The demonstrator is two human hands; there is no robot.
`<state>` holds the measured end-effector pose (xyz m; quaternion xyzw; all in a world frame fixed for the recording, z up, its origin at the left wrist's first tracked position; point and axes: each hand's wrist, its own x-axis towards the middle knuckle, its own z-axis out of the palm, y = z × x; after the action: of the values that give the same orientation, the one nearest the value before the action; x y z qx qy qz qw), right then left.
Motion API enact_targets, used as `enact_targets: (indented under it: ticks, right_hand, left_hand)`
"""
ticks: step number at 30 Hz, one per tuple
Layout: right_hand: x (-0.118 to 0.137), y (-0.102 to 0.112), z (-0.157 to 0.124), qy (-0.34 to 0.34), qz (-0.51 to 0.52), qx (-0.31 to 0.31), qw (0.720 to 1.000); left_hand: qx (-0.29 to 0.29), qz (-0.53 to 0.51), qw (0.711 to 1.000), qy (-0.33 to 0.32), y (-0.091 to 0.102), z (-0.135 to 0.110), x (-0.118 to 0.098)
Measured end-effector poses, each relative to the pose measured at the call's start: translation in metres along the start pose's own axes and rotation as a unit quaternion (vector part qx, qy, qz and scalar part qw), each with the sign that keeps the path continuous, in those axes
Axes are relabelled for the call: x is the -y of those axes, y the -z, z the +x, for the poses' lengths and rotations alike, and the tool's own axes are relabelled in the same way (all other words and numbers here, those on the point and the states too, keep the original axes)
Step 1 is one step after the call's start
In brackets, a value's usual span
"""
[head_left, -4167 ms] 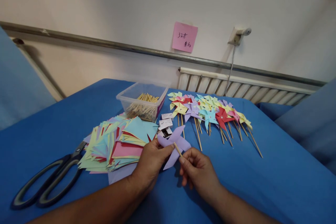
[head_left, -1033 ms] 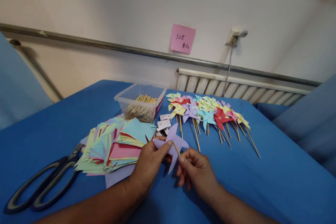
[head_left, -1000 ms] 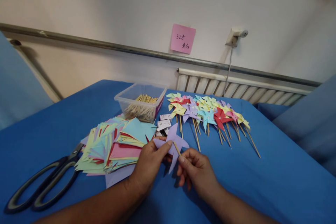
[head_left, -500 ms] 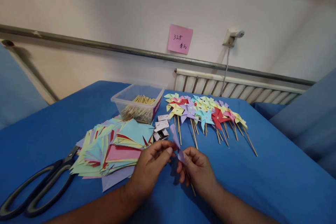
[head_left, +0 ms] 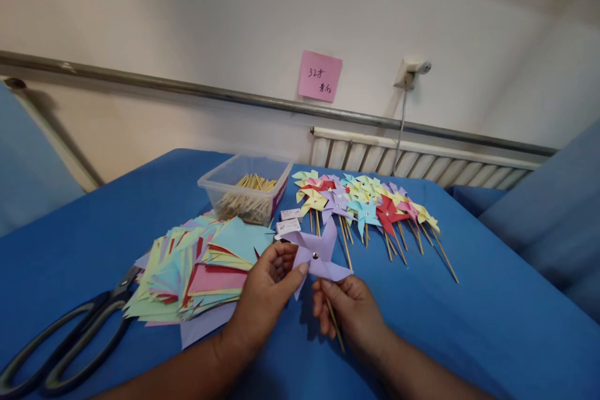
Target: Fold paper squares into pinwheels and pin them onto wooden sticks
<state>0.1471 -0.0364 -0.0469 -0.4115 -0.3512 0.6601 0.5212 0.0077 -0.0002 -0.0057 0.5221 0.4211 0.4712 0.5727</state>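
A purple paper pinwheel (head_left: 323,250) faces me, a round metal pin at its centre and a thin wooden stick (head_left: 335,324) slanting down below it. My right hand (head_left: 352,309) is closed around the stick just under the lower right blade. At the pinwheel's left side, my left hand (head_left: 269,287) has its thumb against the paper and its curled fingers partly behind a blade. Left of that hand lies a heap of coloured paper pieces (head_left: 187,265). Small white boxes (head_left: 287,226) sit behind the pinwheel, partly hidden by it.
Large dark-handled scissors (head_left: 84,331) lie left of the heap. A clear plastic bin (head_left: 213,190) holds many wooden sticks. Several finished pinwheels (head_left: 365,207) lie in rows at the back right of the blue-covered table (head_left: 469,319). A radiator (head_left: 422,162) stands behind.
The pinwheel has turned from edge-on to facing me, so its blades and centre pin now show. Both hands stay in nearly the same place. The view has shifted slightly.
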Motion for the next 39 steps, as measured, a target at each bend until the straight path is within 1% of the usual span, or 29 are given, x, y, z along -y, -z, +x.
enact_targets:
  ticks: [3,8,11,13,18,21,23,25,27,30,32,33,34,35,39]
  right_hand:
    - [0.000,-0.002,-0.002,-0.001,-0.027,0.013,1.000]
    - [-0.002,-0.003,-0.001,-0.003,-0.063,0.027,0.998]
    - [-0.002,-0.005,0.001,-0.002,-0.061,0.021,0.998]
    - [-0.002,-0.007,0.003,-0.005,-0.059,0.031,0.998]
    - [0.002,-0.010,0.008,-0.014,-0.051,0.061,0.997]
    - [0.004,-0.011,0.008,-0.007,-0.055,0.084,0.995]
    - [0.002,-0.011,0.008,-0.001,-0.053,0.080,0.995]
    - [-0.001,-0.012,0.008,0.009,-0.050,0.052,0.997]
    - [-0.005,-0.013,0.009,0.024,-0.067,0.017,0.997]
    - [-0.001,-0.007,0.016,0.073,-0.104,-0.052,0.991]
    - [0.010,0.006,0.022,0.120,-0.125,-0.118,0.978]
    - [0.019,0.017,0.025,0.144,-0.143,-0.155,0.967]
    - [0.028,0.030,0.028,0.164,-0.177,-0.206,0.948]
    - [0.038,0.046,0.031,0.182,-0.223,-0.266,0.920]
    - [0.073,0.116,0.030,0.193,-0.291,-0.377,0.858]
  left_hand:
    - [0.021,-0.016,0.999,0.025,-0.002,-0.001,-0.003]
    - [0.017,-0.021,0.998,0.057,-0.001,0.000,-0.005]
    - [0.019,-0.038,0.997,0.070,0.000,0.002,-0.005]
    - [0.016,-0.051,0.996,0.073,0.000,0.003,-0.005]
    - [-0.010,-0.057,0.995,0.080,-0.003,0.005,-0.009]
    - [-0.025,-0.056,0.995,0.077,0.001,0.008,-0.010]
    - [-0.052,-0.046,0.996,0.063,0.005,0.011,-0.010]
    - [-0.080,-0.035,0.995,0.049,0.009,0.015,-0.011]
    - [-0.089,-0.030,0.995,0.043,0.011,0.017,-0.013]
    - [-0.073,-0.026,0.996,0.046,0.009,0.017,-0.014]
    - [-0.056,-0.025,0.997,0.055,0.008,0.017,-0.011]
    - [-0.043,-0.022,0.997,0.059,0.008,0.018,-0.008]
    - [-0.034,-0.013,0.997,0.064,0.009,0.019,-0.005]
    - [-0.025,-0.002,0.997,0.070,0.010,0.021,0.000]
    - [0.013,0.047,0.993,0.107,0.019,0.029,0.018]
